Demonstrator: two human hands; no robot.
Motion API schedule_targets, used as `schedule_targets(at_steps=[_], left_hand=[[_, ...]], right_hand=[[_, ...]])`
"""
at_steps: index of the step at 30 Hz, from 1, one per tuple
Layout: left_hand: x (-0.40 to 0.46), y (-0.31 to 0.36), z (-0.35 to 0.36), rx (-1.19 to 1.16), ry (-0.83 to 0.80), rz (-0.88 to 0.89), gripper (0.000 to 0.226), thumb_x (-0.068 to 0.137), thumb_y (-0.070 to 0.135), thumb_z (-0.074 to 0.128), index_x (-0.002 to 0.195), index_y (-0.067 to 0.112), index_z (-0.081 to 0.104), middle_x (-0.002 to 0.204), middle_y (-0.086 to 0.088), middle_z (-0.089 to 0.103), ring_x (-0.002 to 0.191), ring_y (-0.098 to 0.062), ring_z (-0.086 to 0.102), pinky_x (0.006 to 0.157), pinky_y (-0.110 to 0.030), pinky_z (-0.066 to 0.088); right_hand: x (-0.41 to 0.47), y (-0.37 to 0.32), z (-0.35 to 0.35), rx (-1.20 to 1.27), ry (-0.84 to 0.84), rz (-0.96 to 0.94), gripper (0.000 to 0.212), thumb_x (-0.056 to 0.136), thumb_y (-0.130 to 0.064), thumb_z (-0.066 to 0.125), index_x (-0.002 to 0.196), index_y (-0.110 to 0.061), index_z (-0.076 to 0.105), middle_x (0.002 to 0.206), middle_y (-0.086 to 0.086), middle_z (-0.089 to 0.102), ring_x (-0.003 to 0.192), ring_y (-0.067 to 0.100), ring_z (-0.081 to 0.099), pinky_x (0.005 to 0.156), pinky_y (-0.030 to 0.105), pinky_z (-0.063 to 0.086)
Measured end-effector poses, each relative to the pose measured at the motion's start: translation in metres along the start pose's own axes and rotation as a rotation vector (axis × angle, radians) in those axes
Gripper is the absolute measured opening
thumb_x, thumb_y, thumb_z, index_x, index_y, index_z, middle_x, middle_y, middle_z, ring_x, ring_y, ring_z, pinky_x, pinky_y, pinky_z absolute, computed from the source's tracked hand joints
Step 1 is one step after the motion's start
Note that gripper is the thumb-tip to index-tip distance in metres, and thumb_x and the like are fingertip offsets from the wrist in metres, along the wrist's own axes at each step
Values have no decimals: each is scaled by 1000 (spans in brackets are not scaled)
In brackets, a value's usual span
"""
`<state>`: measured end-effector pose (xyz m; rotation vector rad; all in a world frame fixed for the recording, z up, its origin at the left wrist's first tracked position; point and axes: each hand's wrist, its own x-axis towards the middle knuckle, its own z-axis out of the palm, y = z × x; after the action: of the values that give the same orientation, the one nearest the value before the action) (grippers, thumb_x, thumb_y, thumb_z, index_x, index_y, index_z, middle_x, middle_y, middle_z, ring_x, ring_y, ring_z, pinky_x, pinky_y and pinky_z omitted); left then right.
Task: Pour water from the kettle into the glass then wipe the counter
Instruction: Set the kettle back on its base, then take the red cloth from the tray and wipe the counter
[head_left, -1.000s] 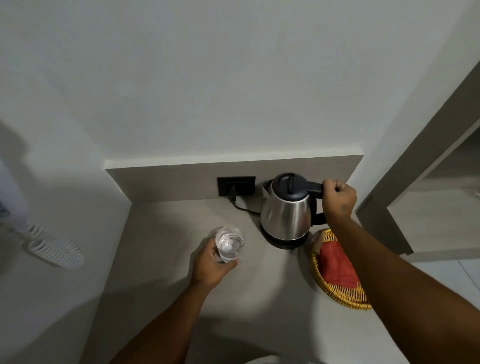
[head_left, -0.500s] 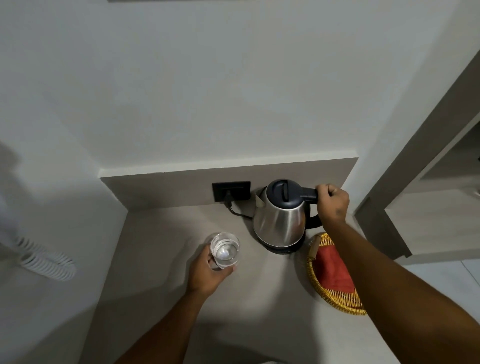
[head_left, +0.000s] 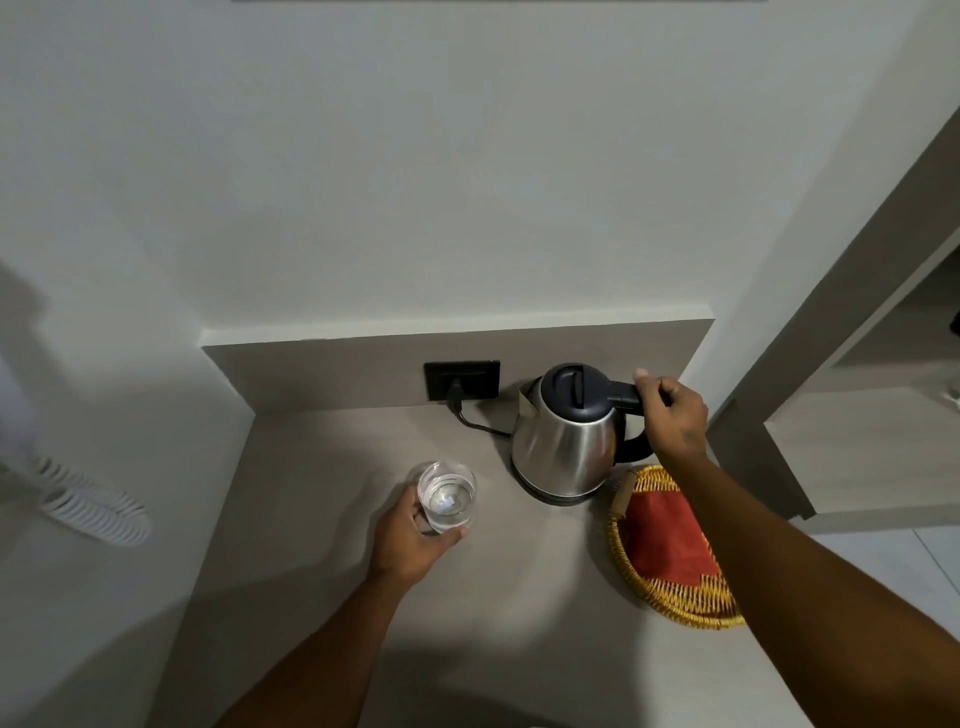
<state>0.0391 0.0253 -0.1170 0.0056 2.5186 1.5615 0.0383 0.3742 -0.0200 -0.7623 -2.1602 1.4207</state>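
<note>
Fingers (head_left: 655, 385) of right hand (head_left: 672, 415) wrapped round black handle of kettle (head_left: 566, 436); kettle upright on its base at back of counter (head_left: 322, 519), cord to wall socket (head_left: 462, 380). Left hand (head_left: 410, 540) curled round glass (head_left: 448, 494), w/ water in it, standing on counter just left of kettle, not touching it. Wicker basket (head_left: 670, 603) w/ red cloth (head_left: 660, 535) just right of kettle, under right forearm.

Basket (head_left: 670, 608) partly behind right forearm (head_left: 779, 571)
</note>
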Motion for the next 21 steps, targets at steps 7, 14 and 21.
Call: schedule_targets(at_steps=[7,14,21], left_hand=[[3,4,1,-9,-23,-27,94,46,32,98,130,23,57,115,6,73,104,-11,71,95,-43,58],[5,22,3,91,-8,34,85,50,27,101,124,24,60,117,5,71,104,-12,67,91,-26,52],[2,31,6,122,31,14,75,52,26,99,118,28,62,113,5,71,101,-14,66,88,-27,50]], right_hand=[[-71,63,-27,-293,23,51,59,100,-53,34,146,-17,39,148,15,43,137,33,38,111,56,33],[-115,107,-31,-817,-291,113,85,89,-72,26,157,-22,18,164,21,11,148,44,16,118,59,16],[-110,104,-26,-831,-267,151,74,91,-52,57,153,-22,30,160,22,21,141,45,25,114,59,26]])
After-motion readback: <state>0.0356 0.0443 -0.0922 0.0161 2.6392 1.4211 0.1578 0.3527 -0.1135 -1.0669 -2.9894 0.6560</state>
